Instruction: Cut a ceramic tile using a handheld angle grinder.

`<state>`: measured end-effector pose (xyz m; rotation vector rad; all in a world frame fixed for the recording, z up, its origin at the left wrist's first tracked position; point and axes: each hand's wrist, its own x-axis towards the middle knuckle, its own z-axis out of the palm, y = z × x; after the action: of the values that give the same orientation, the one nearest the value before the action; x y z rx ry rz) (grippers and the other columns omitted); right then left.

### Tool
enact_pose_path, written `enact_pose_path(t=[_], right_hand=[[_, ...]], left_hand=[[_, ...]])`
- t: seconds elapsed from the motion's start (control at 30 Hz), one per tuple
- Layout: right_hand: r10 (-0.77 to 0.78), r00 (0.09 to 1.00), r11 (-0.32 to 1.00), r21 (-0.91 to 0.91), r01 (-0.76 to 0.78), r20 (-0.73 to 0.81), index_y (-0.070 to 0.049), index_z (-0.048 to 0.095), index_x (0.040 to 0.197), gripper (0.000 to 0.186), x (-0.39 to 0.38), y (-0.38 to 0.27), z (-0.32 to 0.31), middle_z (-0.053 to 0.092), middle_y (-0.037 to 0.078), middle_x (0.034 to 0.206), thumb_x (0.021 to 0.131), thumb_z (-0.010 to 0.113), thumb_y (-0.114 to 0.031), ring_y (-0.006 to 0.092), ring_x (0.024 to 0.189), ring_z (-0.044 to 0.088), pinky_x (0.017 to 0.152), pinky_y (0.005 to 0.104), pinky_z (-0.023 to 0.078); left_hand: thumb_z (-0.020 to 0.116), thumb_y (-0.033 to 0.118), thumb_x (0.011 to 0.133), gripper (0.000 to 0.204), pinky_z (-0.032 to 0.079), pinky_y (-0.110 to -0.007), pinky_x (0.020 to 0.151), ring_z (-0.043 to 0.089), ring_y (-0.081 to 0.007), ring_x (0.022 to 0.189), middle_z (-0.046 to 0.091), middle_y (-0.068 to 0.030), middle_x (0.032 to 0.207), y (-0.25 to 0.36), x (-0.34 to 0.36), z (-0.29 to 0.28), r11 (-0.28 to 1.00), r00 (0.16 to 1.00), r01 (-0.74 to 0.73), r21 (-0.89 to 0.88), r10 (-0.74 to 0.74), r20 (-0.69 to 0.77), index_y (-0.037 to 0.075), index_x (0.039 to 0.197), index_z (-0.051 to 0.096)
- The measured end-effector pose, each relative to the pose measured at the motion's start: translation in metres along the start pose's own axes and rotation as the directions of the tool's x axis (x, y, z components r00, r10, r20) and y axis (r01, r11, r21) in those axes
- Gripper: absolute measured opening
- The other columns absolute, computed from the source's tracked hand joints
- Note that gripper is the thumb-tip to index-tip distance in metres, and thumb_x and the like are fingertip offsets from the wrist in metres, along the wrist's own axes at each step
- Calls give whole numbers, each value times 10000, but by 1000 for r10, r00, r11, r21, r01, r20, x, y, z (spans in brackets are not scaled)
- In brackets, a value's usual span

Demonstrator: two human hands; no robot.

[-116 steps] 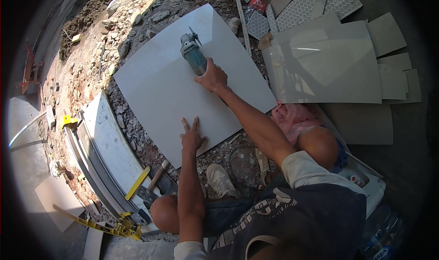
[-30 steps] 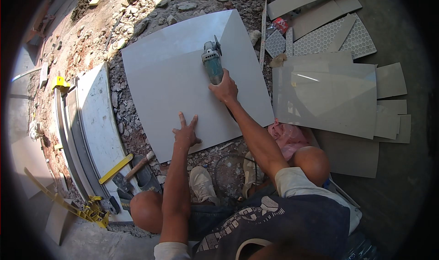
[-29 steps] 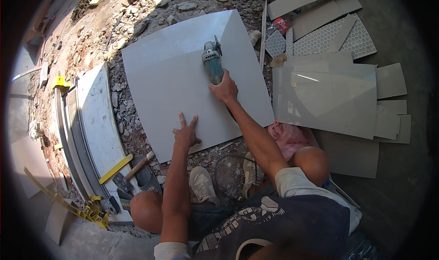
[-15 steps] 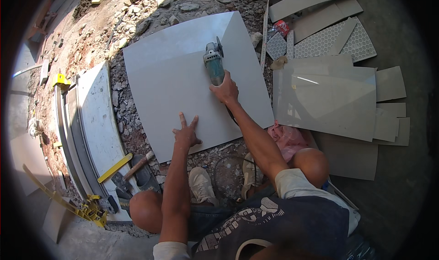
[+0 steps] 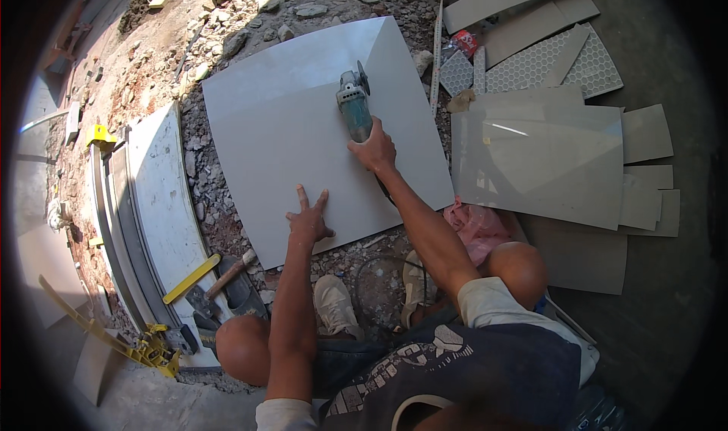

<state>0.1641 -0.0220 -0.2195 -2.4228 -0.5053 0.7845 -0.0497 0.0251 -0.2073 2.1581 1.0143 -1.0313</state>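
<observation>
A large pale square tile (image 5: pixel 265 127) lies on the rubble in front of me. My right hand (image 5: pixel 372 144) is closed round the teal body of an angle grinder (image 5: pixel 354 105), held over the upper right part of the tile. The grinder's disc stands on edge at its far right side; whether it touches the tile I cannot tell. A black cord runs down from the tool. My left hand (image 5: pixel 307 218) rests on the lower part of the tile with fingers spread, holding nothing.
Stacked tiles (image 5: pixel 546 165), hexagon-patterned pieces (image 5: pixel 531 74) and a pink bag (image 5: pixel 478 234) lie right. A long metal ruler (image 5: pixel 437 51) runs beside the big tile. At left are a tile cutter (image 5: pixel 121 203), a yellow level (image 5: pixel 189 279), a hammer (image 5: pixel 231 272) and broken rubble (image 5: pixel 227 21).
Since the oldest frame, the view has shifted and turned slightly, with both hands keeping their hold or spread. Over the last second the hands and grinder show almost no movement.
</observation>
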Motion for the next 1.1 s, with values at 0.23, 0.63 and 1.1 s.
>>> enact_pose_path(t=[0.23, 0.63, 1.1], right_hand=[[-1, 1000, 1000, 4, 1, 13, -77, 355, 1372, 834, -4, -1, -3, 605, 231, 1162, 662, 696, -349, 404, 1060, 596, 912, 480, 474], [13, 1000, 1000, 18, -13, 23, -75, 347, 1379, 848, -9, 3, -5, 600, 232, 1168, 660, 705, -348, 400, 1059, 597, 911, 473, 475], [24, 999, 999, 48, -25, 21, -98, 356, 1373, 839, -18, 7, -5, 606, 237, 1144, 652, 705, -348, 413, 1048, 599, 898, 488, 478]], left_hand=[[872, 392, 569, 1150, 306, -618, 1065, 380, -530, 1278, -132, -201, 1557, -1, 0, 0, 1000, 1000, -6, 12, 6, 13, 391, 1489, 183], [878, 382, 558, 1170, 317, -616, 1053, 440, -498, 1249, -124, -225, 1551, 1, 0, -2, 999, 1000, -25, 25, 25, 10, 376, 1494, 176], [875, 403, 557, 1159, 294, -641, 1052, 471, -478, 1230, -132, -240, 1543, -4, 1, 2, 998, 998, -61, 14, 61, -25, 350, 1494, 194]])
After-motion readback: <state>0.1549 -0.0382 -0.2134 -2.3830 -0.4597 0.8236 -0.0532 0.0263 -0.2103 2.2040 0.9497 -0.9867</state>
